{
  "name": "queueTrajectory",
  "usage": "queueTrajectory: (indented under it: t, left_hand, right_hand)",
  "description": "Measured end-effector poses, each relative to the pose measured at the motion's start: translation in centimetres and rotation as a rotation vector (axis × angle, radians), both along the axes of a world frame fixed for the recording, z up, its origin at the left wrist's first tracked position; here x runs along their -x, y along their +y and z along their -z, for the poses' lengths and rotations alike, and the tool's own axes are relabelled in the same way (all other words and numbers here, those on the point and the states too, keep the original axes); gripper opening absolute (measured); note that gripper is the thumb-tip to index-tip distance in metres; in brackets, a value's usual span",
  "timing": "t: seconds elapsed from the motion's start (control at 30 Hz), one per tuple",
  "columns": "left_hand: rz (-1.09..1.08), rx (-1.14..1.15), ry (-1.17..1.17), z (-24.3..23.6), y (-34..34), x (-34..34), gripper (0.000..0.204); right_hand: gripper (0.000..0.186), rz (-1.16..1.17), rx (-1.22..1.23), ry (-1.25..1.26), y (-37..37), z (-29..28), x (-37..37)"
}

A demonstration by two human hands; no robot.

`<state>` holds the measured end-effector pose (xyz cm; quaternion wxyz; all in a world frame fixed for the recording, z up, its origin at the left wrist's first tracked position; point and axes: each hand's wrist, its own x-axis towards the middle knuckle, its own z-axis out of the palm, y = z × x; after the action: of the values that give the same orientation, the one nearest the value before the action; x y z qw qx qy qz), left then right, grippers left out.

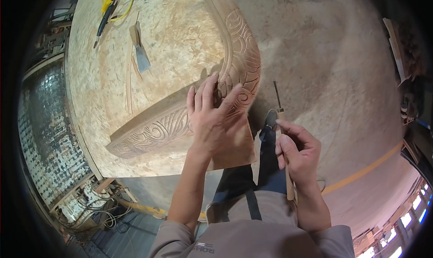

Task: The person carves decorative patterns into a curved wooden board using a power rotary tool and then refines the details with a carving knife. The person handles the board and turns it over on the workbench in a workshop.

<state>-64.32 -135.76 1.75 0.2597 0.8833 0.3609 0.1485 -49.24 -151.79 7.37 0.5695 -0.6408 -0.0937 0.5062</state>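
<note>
A curved wooden piece (158,131), carved with scrolls and leaf-like grooves, lies on the worktable (171,37). One arm of it reaches left, and another runs away toward the far edge. My left hand (209,116) rests on the carving at the bend, its fingers spread apart. Beside the table's right edge, my right hand (300,152) grips a carving chisel (282,117) by its long wooden handle. The thin metal blade points away from me, apart from the carved piece.
A scraper (140,55) with a wide metal blade lies on the table near thin wood strips (130,84). Farther left is a yellow and black power tool (106,10) with a yellow cord. Cables (110,210) hang at the lower left; a yellow line (365,170) crosses the floor.
</note>
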Motion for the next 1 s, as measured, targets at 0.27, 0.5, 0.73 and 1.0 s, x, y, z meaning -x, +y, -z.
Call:
queueTrajectory:
  t: [0.27, 0.5, 0.73, 1.0]
  left_hand:
    - [-0.232, -0.198, -0.292, 3.0, -0.9, 4.2, 0.041]
    - [-0.704, -0.45, 0.103, 3.8, 2.4, 7.4, 0.025]
    - [-0.881, -0.568, 0.088, 4.9, 2.1, 6.3, 0.02]
    - [-0.882, -0.592, 0.06, 5.2, 1.8, 6.4, 0.022]
  right_hand:
    - [0.04, 0.015, -0.707, 0.168, 0.4, 1.9, -6.2]
    - [0.021, -0.092, -0.702, 0.13, 7.2, 3.6, -11.2]
    - [0.01, -0.489, -0.61, -0.411, 12.8, 6.9, -10.7]
    - [0.007, -0.741, -0.537, -0.134, 15.5, 7.5, -11.1]
